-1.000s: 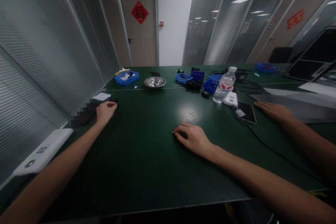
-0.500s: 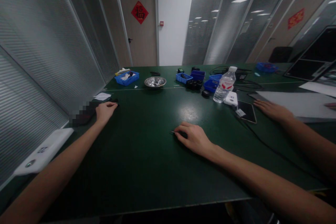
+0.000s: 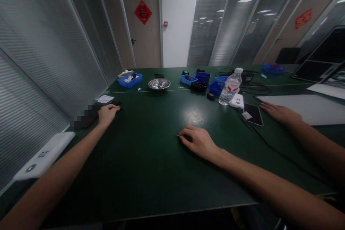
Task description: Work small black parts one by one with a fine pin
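My left hand rests at the left side of the green table. Its thumb and fingertips are pinched together beside a small black item; whether they grip it is unclear. Further right, the side of my right hand lies on the table with curled fingers. Between thumb and forefinger it pinches a thin, short metallic piece, whose tip points left. The rest of that piece is hidden by the fingers.
A co-worker's hand lies by a grey-white sheet on the right. Near it are a dark tablet, a cable and a water bottle. A metal bowl and blue trays stand farther back. A white device is at left.
Both my hands stay practically still. At the right, the pale sheet has shifted and lies flatter, and the fingers at the picture's right edge are gone from view.
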{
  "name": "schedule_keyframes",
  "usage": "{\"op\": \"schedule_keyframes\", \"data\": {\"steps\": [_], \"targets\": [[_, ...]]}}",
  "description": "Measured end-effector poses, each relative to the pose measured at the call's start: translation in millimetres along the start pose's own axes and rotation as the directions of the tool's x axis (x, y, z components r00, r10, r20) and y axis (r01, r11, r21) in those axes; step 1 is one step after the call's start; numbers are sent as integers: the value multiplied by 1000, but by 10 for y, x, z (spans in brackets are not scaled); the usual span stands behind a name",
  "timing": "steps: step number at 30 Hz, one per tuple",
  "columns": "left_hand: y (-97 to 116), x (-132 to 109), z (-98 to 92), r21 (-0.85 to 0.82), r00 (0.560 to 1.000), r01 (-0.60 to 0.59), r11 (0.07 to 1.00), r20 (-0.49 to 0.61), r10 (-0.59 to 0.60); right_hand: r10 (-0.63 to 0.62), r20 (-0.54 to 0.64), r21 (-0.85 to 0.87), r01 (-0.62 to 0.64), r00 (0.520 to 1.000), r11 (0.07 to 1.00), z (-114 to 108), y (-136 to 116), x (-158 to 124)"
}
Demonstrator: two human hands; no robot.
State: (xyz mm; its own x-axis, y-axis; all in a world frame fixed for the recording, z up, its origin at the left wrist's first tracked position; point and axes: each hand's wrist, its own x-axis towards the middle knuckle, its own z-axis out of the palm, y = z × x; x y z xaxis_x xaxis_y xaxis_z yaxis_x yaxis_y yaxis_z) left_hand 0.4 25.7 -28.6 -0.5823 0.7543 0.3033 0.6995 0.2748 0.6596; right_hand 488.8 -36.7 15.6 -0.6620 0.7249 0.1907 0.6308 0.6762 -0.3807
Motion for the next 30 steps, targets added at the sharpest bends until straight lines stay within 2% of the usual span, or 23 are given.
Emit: {"op": "schedule_keyframes", "data": {"steps": [8, 18, 24, 30], "targets": [[78, -53, -41, 96, 991, -130, 987, 35, 127, -6, -7, 4, 6, 1000, 1000, 23, 11, 5], [9, 40, -45, 15, 999, -4, 1000, 41, 3, -2, -2, 7, 2, 1000, 1000, -4, -7, 2], [12, 14, -27, -28, 999, -18, 999, 51, 19, -3, -3, 13, 3, 1000, 1000, 10, 12, 0], [-14, 50, 24, -77, 992, -35, 996, 116, 43, -4, -11, 7, 4, 1000, 1000, 27, 27, 2]]}}
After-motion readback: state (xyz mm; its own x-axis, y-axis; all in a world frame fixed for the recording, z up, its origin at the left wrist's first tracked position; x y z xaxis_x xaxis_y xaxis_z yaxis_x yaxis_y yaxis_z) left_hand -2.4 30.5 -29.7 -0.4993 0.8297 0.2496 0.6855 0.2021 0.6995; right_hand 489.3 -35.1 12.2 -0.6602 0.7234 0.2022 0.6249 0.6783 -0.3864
